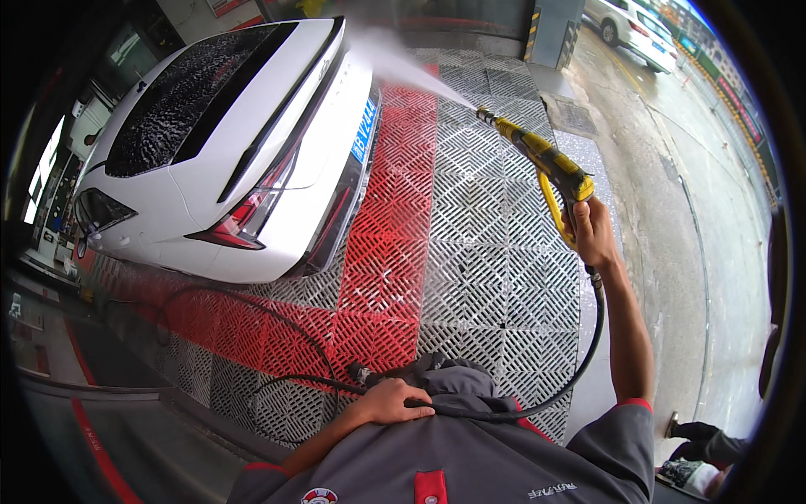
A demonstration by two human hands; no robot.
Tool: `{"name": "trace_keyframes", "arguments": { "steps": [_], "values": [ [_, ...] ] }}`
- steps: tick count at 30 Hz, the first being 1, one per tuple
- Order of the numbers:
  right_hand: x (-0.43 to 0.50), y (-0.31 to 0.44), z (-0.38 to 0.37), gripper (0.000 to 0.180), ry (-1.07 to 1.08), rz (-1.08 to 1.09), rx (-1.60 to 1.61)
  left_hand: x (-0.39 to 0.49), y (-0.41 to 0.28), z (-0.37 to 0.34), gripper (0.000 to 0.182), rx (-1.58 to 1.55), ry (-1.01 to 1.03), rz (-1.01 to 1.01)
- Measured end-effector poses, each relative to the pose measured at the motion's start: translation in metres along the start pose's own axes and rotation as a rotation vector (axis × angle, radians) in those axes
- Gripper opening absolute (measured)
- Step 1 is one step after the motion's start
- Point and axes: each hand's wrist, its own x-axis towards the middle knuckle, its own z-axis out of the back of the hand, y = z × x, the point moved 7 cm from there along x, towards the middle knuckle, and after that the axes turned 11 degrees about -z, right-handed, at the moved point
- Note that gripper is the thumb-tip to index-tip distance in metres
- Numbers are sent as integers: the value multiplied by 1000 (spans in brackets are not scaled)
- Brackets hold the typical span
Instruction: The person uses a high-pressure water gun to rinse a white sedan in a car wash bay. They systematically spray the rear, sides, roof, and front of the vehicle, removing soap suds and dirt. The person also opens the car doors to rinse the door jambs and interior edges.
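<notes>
My right hand (590, 234) grips the handle of a yellow and black pressure washer gun (544, 157), held out to the right of the car. From its nozzle a white water spray (422, 74) fans toward the rear of a white car (252, 145), whose rear window is wet. In my left hand (398, 403), near my waist, is the black hose (491, 416). It curves up on the right to the base of the gun, and its other part trails over the floor to the left.
Underfoot is grey and red slotted plastic floor grating (466, 277). A grey pillar (546, 31) with striped edges stands at the top. On wet pavement (667, 252) at right is another white car (633, 31). Part of another person (705, 447) shows at lower right.
</notes>
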Motion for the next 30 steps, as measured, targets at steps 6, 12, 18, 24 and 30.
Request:
{"name": "trace_keyframes", "arguments": {
  "steps": [6, 12, 18, 24, 30],
  "values": [
    [-51, -4, -79, 90, 483, 30, 7, 4, 0, -10, 41, 15, 49, -28],
    [-97, -12, -147, 84, 868, 47, 4, 5, -7, -15, 40, -18, 64, -48],
    [-59, -24, -120, 85, 562, -35, -136, -5, -10, -10, 34, 10, -28, -57],
    [-71, -15, -128, 82, 691, -40, -48, -4, -7, -14, 36, -10, 12, -37],
    [-92, -5, -152, 75, 815, 57, -90, 0, -8, -15, 38, -2, 48, -14]
  ]
}}
